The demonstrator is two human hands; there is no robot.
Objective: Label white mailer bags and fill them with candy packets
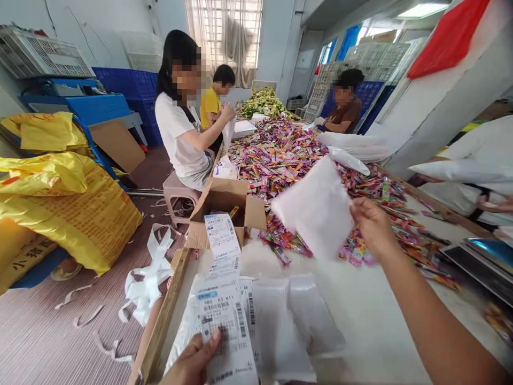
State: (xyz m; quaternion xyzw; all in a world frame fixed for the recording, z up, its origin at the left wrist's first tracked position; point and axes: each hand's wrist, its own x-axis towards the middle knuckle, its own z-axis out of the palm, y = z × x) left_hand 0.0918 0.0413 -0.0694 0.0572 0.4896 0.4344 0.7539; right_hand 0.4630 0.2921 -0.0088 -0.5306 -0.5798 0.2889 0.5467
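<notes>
My left hand (pixel 195 357) is closed at the bottom of the view, thumb pressed on a strip of printed shipping labels (pixel 224 321). The strip runs up to the rim of an open cardboard box (pixel 216 235). Beneath the labels lie white plastic mailer bags (pixel 276 326), flat on the table. My right hand (pixel 371 224) pinches one corner of a white mailer bag (pixel 316 206), held tilted above the table and slightly blurred. Behind that bag spreads a large heap of small colourful packets (pixel 276 155); whether the bag has anything inside, I cannot tell.
A wooden edge (pixel 168 315) bounds the table on the left. White filled bags (pixel 352 144) are stacked at the right. A dark device (pixel 481 267) stands by the right edge. Several people sit around the table. Yellow sacks (pixel 68 214) and white strips (pixel 150 272) are on the left.
</notes>
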